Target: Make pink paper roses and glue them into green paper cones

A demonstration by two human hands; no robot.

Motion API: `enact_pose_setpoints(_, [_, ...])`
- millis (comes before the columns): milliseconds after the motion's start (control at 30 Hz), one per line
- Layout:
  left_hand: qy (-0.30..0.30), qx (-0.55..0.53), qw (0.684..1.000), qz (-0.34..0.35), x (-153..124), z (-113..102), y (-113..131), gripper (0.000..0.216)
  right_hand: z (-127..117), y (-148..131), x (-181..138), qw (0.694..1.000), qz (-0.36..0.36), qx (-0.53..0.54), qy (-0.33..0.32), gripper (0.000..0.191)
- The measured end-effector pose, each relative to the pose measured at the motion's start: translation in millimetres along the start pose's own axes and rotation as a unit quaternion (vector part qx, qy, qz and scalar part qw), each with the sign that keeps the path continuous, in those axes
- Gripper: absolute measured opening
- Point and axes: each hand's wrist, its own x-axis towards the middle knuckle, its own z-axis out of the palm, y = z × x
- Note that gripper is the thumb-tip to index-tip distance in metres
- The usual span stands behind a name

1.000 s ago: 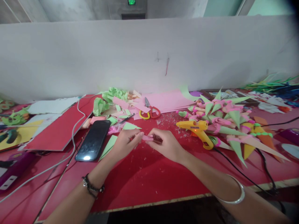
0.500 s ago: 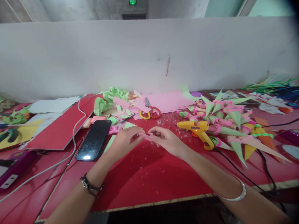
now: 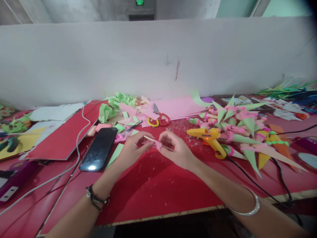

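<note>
Above the red tabletop, my left hand [image 3: 133, 151] and my right hand [image 3: 180, 151] meet fingertip to fingertip. Pinched between them is a small piece of pink paper [image 3: 158, 144], partly hidden by the fingers. A thin pale edge or strip of it sticks up by my left fingers; whether it is a separate piece I cannot tell. Beyond the hands lie scissors [image 3: 158, 119] with one yellow and one red handle. A yellow glue gun [image 3: 210, 138] with a small lit light rests to the right of my right hand.
A black phone [image 3: 99, 148] lies left of my left hand, near a white cable [image 3: 78, 138]. Crumpled green paper [image 3: 107, 113] and pink sheets [image 3: 178, 105] sit at the back. Green and pink paper cones [image 3: 250, 125] are heaped on the right. A white partition [image 3: 138, 59] stands behind.
The pink paper has been turned up between my fingertips, showing more of its surface and a pale edge. My fingers have shifted slightly; the other things lie as before.
</note>
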Motion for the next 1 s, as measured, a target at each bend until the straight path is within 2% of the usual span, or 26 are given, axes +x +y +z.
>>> enact_pose_setpoints(167, [0.009,-0.045,0.999,-0.012,-1,0,2,0.008,-2,-4,1,0.999,0.023,0.023,-0.04,0.021])
enact_pose_setpoints(400, [0.035,-0.151,0.987,-0.049,1,1,0,0.014,-1,-4,1,0.999,0.026,-0.003,-0.035,0.026])
enact_pose_setpoints(567, [0.016,-0.217,0.973,-0.07,0,1,-9,0.023,-2,-4,0,0.999,0.009,-0.023,-0.031,0.026])
enact_pose_setpoints(833, [0.02,-0.163,0.985,-0.042,0,-3,-6,0.015,-4,-9,-1,0.996,0.001,-0.05,-0.069,0.032])
enact_pose_setpoints(1000, [0.028,-0.116,0.993,-0.016,-1,-2,0,0.017,-3,-10,-1,0.995,-0.003,-0.082,-0.056,0.031])
